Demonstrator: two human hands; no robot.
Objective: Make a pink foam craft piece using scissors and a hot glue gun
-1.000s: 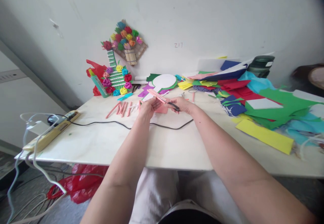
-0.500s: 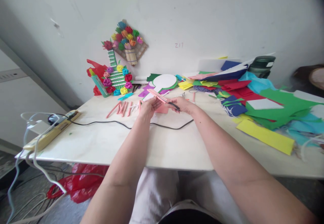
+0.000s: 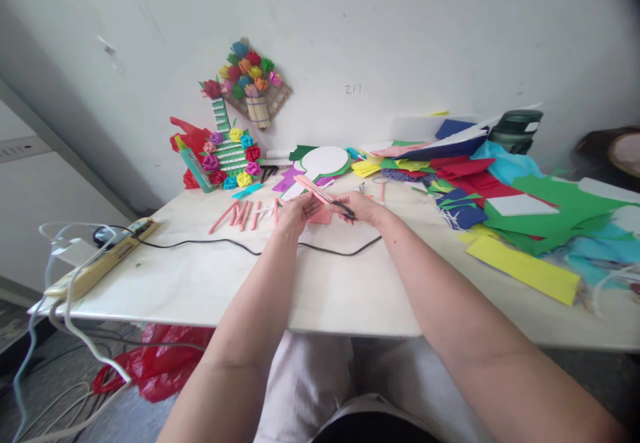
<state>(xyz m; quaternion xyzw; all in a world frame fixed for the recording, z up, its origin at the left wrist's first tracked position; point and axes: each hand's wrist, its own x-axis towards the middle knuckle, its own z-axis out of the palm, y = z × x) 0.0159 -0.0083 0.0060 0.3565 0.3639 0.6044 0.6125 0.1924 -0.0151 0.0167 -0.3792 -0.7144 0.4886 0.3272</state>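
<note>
Both my hands meet over the middle of the white table (image 3: 210,283). My right hand (image 3: 364,207) is closed on a thin dark tool (image 3: 343,209) that carries a pink paper strip (image 3: 309,187) slanting up to the left. My left hand (image 3: 295,212) has its fingers curled round the lower part of that strip, above a pink paper piece (image 3: 320,216) lying on the table. Several rolled pink paper sticks (image 3: 240,215) lie just left of my left hand.
A black cable (image 3: 210,243) crosses the table to a power strip (image 3: 100,259) at the left edge. Paper flower crafts (image 3: 233,156) lean on the wall. A white round card (image 3: 325,161) and heaps of coloured sheets (image 3: 525,216) fill the right side. A red bag (image 3: 150,363) lies on the floor.
</note>
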